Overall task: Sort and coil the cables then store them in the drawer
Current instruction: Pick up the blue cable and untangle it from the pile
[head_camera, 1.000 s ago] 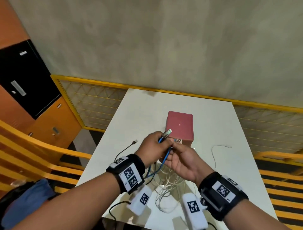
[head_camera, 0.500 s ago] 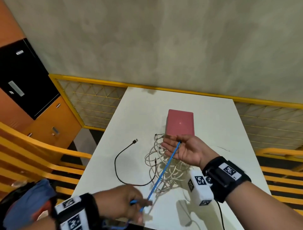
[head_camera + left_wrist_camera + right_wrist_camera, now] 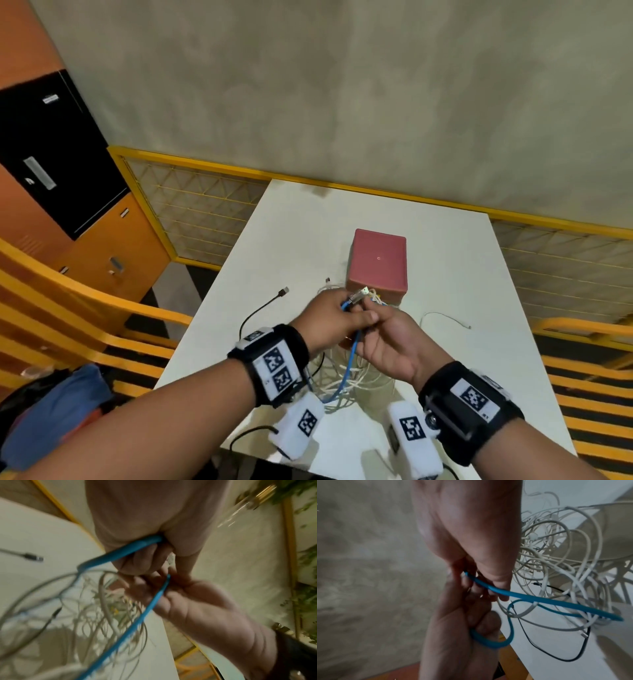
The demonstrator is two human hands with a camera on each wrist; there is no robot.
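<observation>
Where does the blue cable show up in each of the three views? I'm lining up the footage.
Head: blue cable at centre, dropping from the joined hands.
Left wrist: blue cable loops out of the left hand, centre.
Right wrist: blue cable runs right from the right hand.
Shared landmark: the white cable tangle.

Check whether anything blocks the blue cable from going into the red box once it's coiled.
The blue cable is gripped by both the left hand and right hand, beside the red box. No opening shows; its drawer can't be seen.
</observation>
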